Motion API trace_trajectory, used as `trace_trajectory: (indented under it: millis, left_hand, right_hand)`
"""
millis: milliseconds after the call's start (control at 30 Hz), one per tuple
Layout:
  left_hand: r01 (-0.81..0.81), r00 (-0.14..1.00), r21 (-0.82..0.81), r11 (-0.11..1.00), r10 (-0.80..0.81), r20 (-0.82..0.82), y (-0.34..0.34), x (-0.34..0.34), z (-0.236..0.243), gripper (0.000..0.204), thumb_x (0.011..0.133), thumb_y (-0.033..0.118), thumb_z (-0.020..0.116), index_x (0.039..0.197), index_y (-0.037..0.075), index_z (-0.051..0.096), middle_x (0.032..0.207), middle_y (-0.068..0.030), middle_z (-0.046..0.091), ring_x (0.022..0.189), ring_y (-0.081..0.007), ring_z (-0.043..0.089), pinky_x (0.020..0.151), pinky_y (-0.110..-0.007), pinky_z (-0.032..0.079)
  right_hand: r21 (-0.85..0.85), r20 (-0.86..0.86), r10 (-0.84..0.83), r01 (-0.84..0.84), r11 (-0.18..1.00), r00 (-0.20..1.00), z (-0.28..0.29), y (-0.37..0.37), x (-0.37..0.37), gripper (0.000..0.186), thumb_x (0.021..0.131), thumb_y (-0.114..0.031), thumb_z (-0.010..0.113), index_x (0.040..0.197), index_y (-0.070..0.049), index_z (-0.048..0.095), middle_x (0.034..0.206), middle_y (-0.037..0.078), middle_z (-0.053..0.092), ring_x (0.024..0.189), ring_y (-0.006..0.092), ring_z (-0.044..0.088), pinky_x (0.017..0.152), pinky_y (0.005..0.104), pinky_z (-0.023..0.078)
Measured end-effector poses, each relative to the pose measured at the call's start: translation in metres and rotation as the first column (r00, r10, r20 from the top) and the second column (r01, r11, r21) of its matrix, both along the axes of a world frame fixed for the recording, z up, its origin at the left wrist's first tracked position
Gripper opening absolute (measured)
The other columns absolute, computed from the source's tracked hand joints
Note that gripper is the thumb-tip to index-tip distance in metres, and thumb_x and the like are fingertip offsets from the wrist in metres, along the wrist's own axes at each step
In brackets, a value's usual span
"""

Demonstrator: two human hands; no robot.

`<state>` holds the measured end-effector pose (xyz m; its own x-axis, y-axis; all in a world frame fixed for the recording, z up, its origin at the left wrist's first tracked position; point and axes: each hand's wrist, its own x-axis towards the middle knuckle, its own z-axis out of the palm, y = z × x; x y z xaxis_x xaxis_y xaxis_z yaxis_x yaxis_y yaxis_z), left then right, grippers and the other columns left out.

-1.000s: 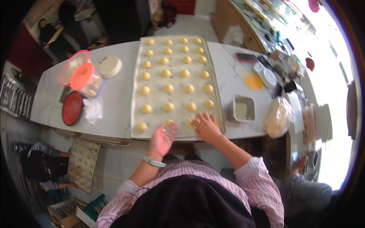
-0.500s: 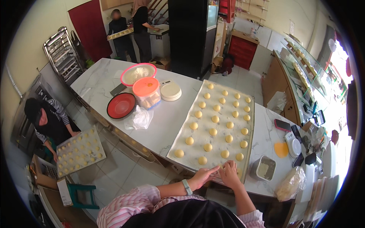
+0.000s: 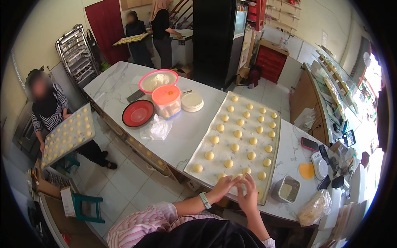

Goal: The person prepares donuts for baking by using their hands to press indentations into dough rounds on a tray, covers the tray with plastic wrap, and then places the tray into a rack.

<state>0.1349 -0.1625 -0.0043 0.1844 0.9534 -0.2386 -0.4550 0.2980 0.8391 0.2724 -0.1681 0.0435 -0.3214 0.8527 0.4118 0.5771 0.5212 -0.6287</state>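
Since a moment ago, the co-worker left of the baking tray has straightened up and tipped a 2nd tray steeply, and the person's hands have lifted 1 dough piece above the baking tray's near edge. The left hand's fingers pinch it; the right hand's fingers curl close against it, and I can't tell if they grip. The piece looks too rounded and covered to show a long axis. The baking tray's own long axis runs away from the person, across the marbled table, with dough balls in rows along it. Left of that tray sit a lidded tub and red dish; right of it, a metal tin and plastic bag. Beyond its far end stands a black cabinet.
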Motion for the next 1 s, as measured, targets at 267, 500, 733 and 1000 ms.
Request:
trace_trajectory:
  millis: [267, 500, 733, 1000]
  left_hand:
    - [-0.087, 0.986, 0.169, 0.982, 0.108, -0.124, 0.002, -0.007, 0.022, 0.03, 0.085, 0.018, 0.066, 0.105, -0.003, 0.061, 0.096, -0.0051, 0.065, 0.088, -0.0084, 0.059, 0.079, -0.022, 0.048]
    - [-0.129, 0.99, 0.081, 0.988, 0.123, 0.075, 0.0, -0.007, 0.027, 0.028, 0.083, 0.01, 0.067, 0.107, -0.004, 0.061, 0.096, -0.0054, 0.065, 0.089, -0.0107, 0.061, 0.082, -0.024, 0.048]
    - [-0.039, 0.99, -0.108, 0.993, 0.052, 0.129, 0.002, -0.016, 0.04, 0.028, 0.083, 0.011, 0.067, 0.107, -0.002, 0.061, 0.096, -0.0037, 0.065, 0.089, -0.0103, 0.06, 0.077, -0.023, 0.049]
    - [0.018, 0.988, -0.121, 0.993, 0.001, 0.157, 0.007, -0.012, 0.025, 0.028, 0.083, 0.015, 0.067, 0.107, 0.001, 0.062, 0.099, -0.0033, 0.064, 0.092, -0.0111, 0.061, 0.081, -0.024, 0.05]
  right_hand:
    - [-0.322, -0.239, -0.093, 0.011, 0.947, 0.966, 0.02, 0.015, 0.003, 0.019, 0.082, -0.003, 0.064, 0.1, 0.003, 0.06, 0.09, 0.013, 0.066, 0.081, 0.0119, 0.063, 0.072, 0.0249, 0.05]
    - [-0.491, -0.503, -0.166, -0.122, 0.863, 0.848, 0.006, 0.019, 0.007, 0.019, 0.081, 0.0, 0.064, 0.098, 0.006, 0.061, 0.098, 0.01, 0.063, 0.083, 0.0137, 0.062, 0.075, 0.0247, 0.05]
    - [-0.671, -0.436, -0.302, -0.083, 0.737, 0.848, 0.019, 0.022, 0.018, 0.021, 0.079, 0.001, 0.066, 0.099, 0.006, 0.062, 0.098, 0.01, 0.062, 0.09, 0.0132, 0.06, 0.076, 0.0245, 0.05]
    - [-0.62, -0.486, -0.255, -0.125, 0.774, 0.836, 0.026, 0.018, 0.016, 0.021, 0.078, 0.001, 0.066, 0.099, 0.005, 0.064, 0.094, 0.01, 0.064, 0.085, 0.0125, 0.06, 0.073, 0.0228, 0.049]
